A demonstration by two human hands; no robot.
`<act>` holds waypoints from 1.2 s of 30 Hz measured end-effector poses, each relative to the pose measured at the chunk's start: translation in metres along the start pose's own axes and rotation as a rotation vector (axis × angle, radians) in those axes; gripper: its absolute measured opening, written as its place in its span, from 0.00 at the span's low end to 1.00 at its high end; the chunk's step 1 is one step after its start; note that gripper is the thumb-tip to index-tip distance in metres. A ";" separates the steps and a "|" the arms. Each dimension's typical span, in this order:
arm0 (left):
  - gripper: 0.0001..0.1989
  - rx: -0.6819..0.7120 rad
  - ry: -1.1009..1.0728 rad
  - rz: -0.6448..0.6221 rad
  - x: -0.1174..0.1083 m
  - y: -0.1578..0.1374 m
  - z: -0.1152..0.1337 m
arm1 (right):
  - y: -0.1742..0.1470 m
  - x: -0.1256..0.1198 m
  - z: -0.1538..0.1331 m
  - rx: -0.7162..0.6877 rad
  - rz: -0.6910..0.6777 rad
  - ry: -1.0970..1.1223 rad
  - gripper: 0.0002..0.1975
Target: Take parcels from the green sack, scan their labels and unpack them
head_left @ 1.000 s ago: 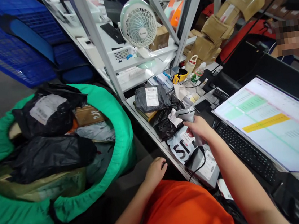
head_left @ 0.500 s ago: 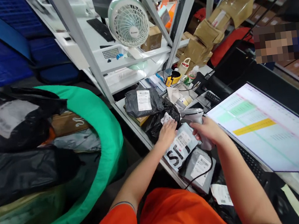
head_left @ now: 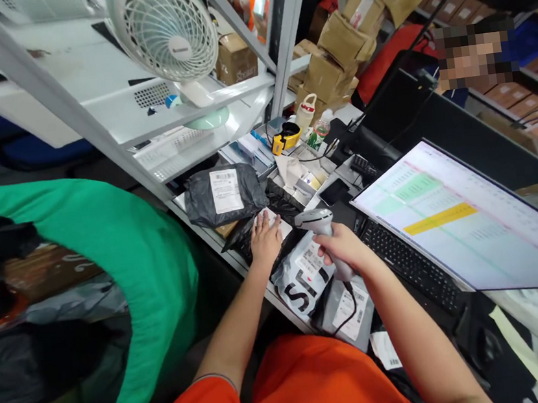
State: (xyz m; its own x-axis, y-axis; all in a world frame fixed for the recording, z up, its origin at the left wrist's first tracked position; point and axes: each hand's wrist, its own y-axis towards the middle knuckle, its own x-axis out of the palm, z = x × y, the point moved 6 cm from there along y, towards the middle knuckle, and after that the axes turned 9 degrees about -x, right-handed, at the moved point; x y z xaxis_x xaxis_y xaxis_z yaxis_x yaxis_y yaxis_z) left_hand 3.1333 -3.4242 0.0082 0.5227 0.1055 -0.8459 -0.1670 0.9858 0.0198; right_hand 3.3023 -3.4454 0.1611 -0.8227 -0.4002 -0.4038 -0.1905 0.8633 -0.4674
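My right hand (head_left: pixel 340 245) is wrapped round the handle of a grey barcode scanner (head_left: pixel 314 219), whose cable hangs down from the grip. My left hand (head_left: pixel 266 240) lies with fingers spread on the white label of a black plastic parcel (head_left: pixel 241 239), partly covering it. Below the scanner rests a light blue-grey mailer bag (head_left: pixel 295 286) with large dark letters and a label. A grey parcel (head_left: pixel 334 308) with a white label is nearer to my body. Beyond my left hand a dark labelled parcel (head_left: pixel 200 200) sits at the table's edge.
A green-rimmed bin (head_left: pixel 158 261) full of parcels stands at left. To the right are a monitor (head_left: pixel 489 233) and a black keyboard (head_left: pixel 408 263). A white fan (head_left: pixel 168 37) stands on a shelf behind a metal post. Other people are at the back.
My view has shifted, bringing the shelf and fan closer. My left hand now lies flatter on the black parcel's label. The scanner is raised and shows more clearly in my right hand.
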 end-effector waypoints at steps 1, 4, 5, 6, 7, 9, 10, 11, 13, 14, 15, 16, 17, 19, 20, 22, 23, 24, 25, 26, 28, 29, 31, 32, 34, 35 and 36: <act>0.26 0.016 0.008 -0.019 0.000 -0.002 0.000 | 0.008 0.005 -0.003 -0.004 -0.011 0.013 0.03; 0.23 0.081 0.036 -0.090 0.002 -0.007 0.000 | 0.028 0.019 -0.005 -0.010 -0.040 -0.041 0.06; 0.22 0.098 0.047 -0.103 0.003 -0.008 0.000 | 0.032 0.022 -0.004 -0.006 -0.049 -0.062 0.07; 0.21 0.112 0.059 -0.111 0.003 -0.010 0.000 | 0.036 0.025 -0.002 0.000 -0.061 -0.071 0.08; 0.20 0.119 0.070 -0.115 0.003 -0.011 -0.001 | 0.038 0.027 0.000 0.010 -0.072 -0.072 0.10; 0.19 0.125 0.089 -0.115 0.002 -0.013 -0.001 | 0.040 0.028 0.004 0.040 -0.085 -0.076 0.12; 0.19 0.128 0.096 -0.115 0.002 -0.014 -0.001 | 0.040 0.027 0.005 0.052 -0.090 -0.083 0.13; 0.19 0.133 0.099 -0.115 0.001 -0.014 -0.001 | 0.040 0.027 0.006 0.065 -0.096 -0.095 0.14; 0.19 0.154 0.101 -0.119 0.000 -0.014 -0.001 | 0.037 0.025 0.005 0.087 -0.100 -0.105 0.14; 0.19 0.165 0.102 -0.120 0.000 -0.015 -0.001 | 0.035 0.024 0.004 0.086 -0.093 -0.094 0.14; 0.19 0.177 0.105 -0.120 0.000 -0.016 -0.002 | 0.033 0.023 0.001 0.079 -0.083 -0.081 0.13; 0.19 0.189 0.111 -0.118 0.000 -0.016 -0.003 | 0.030 0.022 -0.001 0.061 -0.078 -0.066 0.12; 0.19 0.201 0.121 -0.114 0.000 -0.016 -0.004 | 0.027 0.022 -0.004 0.039 -0.076 -0.049 0.12; 0.18 0.226 0.152 -0.103 0.002 -0.015 -0.007 | 0.021 0.024 -0.007 0.010 -0.101 -0.015 0.11; 0.18 0.239 0.171 -0.097 0.003 -0.014 -0.008 | 0.018 0.026 -0.008 0.004 -0.117 0.000 0.10; 0.18 0.258 0.211 -0.093 0.005 -0.012 -0.009 | 0.013 0.028 -0.007 -0.009 -0.118 0.021 0.08; 0.18 0.267 0.233 -0.102 0.007 -0.012 -0.009 | 0.011 0.028 -0.007 -0.019 -0.108 0.021 0.08; 0.18 0.275 0.258 -0.118 0.008 -0.012 -0.009 | 0.009 0.029 -0.007 -0.032 -0.101 0.018 0.07; 0.19 0.282 0.283 -0.139 0.009 -0.013 -0.008 | 0.007 0.029 -0.006 -0.039 -0.093 0.018 0.07; 0.19 0.291 0.308 -0.162 0.011 -0.014 -0.008 | 0.006 0.031 -0.006 -0.036 -0.089 0.023 0.06; 0.20 0.308 0.355 -0.198 0.012 -0.017 -0.008 | 0.004 0.033 -0.006 -0.031 -0.083 0.040 0.04; 0.20 0.309 0.377 -0.207 0.012 -0.019 -0.007 | 0.004 0.034 -0.007 -0.035 -0.077 0.048 0.05; 0.20 0.296 0.414 -0.211 0.010 -0.022 -0.006 | 0.006 0.037 -0.010 -0.049 -0.072 0.050 0.07; 0.20 0.284 0.426 -0.209 0.009 -0.024 -0.006 | 0.007 0.038 -0.011 -0.053 -0.072 0.047 0.07; 0.20 0.267 0.436 -0.197 0.006 -0.029 -0.003 | 0.009 0.041 -0.013 -0.040 -0.073 0.031 0.08; 0.20 0.263 0.434 -0.187 0.005 -0.031 -0.002 | 0.009 0.042 -0.013 -0.033 -0.074 0.021 0.09; 0.20 0.262 0.431 -0.175 0.003 -0.034 -0.001 | 0.010 0.044 -0.012 -0.024 -0.074 0.010 0.09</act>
State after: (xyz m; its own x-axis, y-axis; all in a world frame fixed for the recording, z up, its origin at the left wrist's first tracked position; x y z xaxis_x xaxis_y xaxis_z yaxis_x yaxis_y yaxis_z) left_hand 3.1400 -3.4576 0.0041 0.1238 -0.0727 -0.9896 0.1354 0.9892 -0.0557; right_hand 3.2577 -3.4508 0.1487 -0.8110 -0.4603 -0.3611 -0.2636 0.8385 -0.4769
